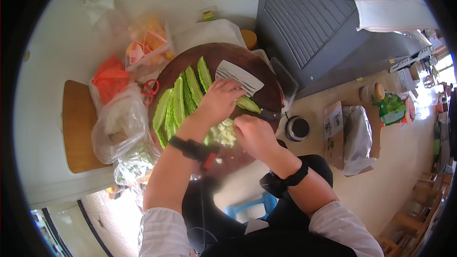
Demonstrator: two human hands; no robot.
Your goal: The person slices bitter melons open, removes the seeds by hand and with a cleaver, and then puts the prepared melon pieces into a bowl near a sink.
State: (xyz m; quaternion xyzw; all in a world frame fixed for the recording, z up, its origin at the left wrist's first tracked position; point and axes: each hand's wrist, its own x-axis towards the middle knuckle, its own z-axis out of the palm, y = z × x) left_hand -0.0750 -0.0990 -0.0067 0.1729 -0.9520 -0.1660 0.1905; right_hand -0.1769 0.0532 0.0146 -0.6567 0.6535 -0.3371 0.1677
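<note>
Several halved bitter melons, green and bumpy, lie side by side on a round dark wooden board. My left hand grips another bitter melon half, covering its left end. Its fingertips reach over the broad blade of a cleaver, which lies flat with its dark riveted handle to the right. Close to the front of that half is my right hand, fingers curled; whether it holds something is hidden. Between my wrists sits a heap of pale seeds and pith, with small bits scattered nearer me.
Red-handled scissors, clear plastic bags and a red bag crowd the left. A grey ridged panel rises behind right. A black-lidded container and an open cardboard box stand right; a blue stool is below.
</note>
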